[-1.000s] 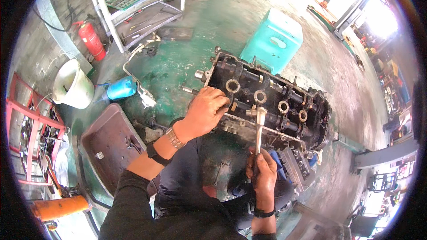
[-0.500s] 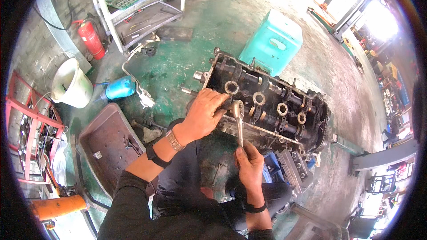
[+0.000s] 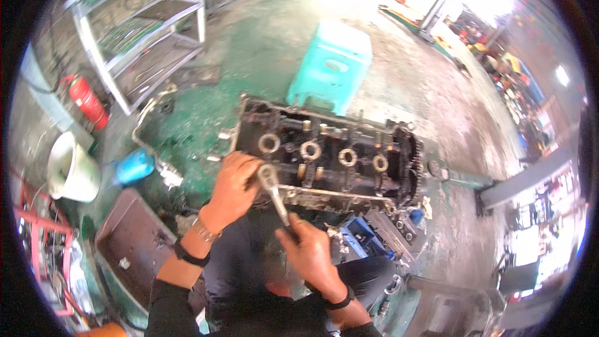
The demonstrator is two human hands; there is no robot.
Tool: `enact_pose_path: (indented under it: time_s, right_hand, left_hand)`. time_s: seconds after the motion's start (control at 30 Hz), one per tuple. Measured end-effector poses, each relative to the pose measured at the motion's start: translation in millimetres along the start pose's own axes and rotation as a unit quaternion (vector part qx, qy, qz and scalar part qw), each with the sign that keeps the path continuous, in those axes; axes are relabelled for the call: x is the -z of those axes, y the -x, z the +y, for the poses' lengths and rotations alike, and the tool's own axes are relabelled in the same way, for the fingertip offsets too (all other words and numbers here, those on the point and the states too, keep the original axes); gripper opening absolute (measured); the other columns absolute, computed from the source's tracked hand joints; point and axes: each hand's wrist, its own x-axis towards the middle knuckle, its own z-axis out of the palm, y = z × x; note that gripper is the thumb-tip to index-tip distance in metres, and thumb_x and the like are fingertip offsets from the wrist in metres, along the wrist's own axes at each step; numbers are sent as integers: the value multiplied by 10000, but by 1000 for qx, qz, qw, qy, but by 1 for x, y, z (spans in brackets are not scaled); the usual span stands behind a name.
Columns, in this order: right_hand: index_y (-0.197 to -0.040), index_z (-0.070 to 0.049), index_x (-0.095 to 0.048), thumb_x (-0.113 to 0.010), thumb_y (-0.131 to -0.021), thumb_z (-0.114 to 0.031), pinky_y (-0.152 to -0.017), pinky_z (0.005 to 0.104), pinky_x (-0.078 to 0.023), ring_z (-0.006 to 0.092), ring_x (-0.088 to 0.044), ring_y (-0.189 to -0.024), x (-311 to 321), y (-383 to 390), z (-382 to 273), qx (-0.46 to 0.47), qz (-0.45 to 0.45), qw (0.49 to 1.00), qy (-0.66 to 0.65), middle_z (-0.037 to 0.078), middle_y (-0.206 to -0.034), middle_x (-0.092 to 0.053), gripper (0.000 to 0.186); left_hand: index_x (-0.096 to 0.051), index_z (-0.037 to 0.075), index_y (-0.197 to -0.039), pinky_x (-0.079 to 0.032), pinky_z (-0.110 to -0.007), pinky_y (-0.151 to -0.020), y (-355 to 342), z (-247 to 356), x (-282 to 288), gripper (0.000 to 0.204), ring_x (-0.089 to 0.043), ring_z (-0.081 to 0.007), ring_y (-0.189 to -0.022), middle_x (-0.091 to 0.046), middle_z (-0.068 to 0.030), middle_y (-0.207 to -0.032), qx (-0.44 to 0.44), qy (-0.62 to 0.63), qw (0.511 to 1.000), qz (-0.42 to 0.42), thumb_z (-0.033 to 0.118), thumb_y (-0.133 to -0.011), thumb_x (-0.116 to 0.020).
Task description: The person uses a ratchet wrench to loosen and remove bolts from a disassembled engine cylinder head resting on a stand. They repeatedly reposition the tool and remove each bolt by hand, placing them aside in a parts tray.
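Note:
An engine with its top cover off [image 3: 368, 143] lies in front of me, showing dark camshafts and a row of pale round rings. My right hand [image 3: 309, 251] is wrapped around the handle of a silver ratchet wrench [image 3: 276, 196], whose head is at the engine's near left edge. The handle slants from there toward me and to the right. Right beside the ratchet head, my left hand [image 3: 234, 187] has its fingers curled in. Its fingertips are partly hidden, and I cannot make out what they grip.
Behind the engine stands a turquoise plastic stool [image 3: 334, 65]. At left are a brown tray [image 3: 128, 237], a white bucket [image 3: 72, 165], a blue bottle [image 3: 135, 166] and a fire extinguisher [image 3: 88, 101]. A blue toolbox [image 3: 365, 237] sits near my right knee. Metal shelving [image 3: 100, 56] rises at far left.
The view has shifted, so the engine appears lower and further left. The ratchet head is nearer the engine's near edge, and its handle end has swung right. Both hands stay at the wrench.

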Motion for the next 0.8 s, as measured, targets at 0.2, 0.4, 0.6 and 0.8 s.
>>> enact_pose_path:
  time_s: [0.2,0.4,0.6,0.8]
  right_hand:
    - [-1165,117,-616,-738,-864,-116,-741,374,-550,404,-697,-886,-2,-2,-7,-49,-33,997,-47,298,-1000,-674,400]
    - [-1138,135,-622,-741,-859,-119,-719,386,-548,391,-704,-887,-14,-1,-7,-36,13,996,-85,318,-992,-666,395]
    - [-1143,131,-624,-734,-862,-122,-704,388,-554,408,-700,-846,-13,-2,-3,-19,19,998,-50,319,-968,-667,394]
    - [-1165,101,-623,-699,-890,-192,-682,446,-547,425,-684,-800,-12,-3,-2,-23,18,997,-76,295,-925,-675,408]
  left_hand:
    - [-628,-5,-1062,-449,-467,-857,-2,5,-2,376,-575,-388,-935,-640,-167,-988,13,-5,1000,16,-53,-695,-696]
    - [-630,-2,-1030,-447,-469,-850,-6,5,3,346,-575,-390,-931,-647,-160,-975,1,-26,1000,-15,-49,-694,-700]
    - [-633,-10,-1043,-441,-480,-902,-10,15,8,361,-572,-405,-972,-647,-177,-1009,41,-22,998,-36,-39,-690,-698]
    - [-637,-24,-1121,-475,-421,-935,-12,26,31,297,-619,-355,-1024,-657,-191,-1093,60,15,997,-43,1,-826,-649]
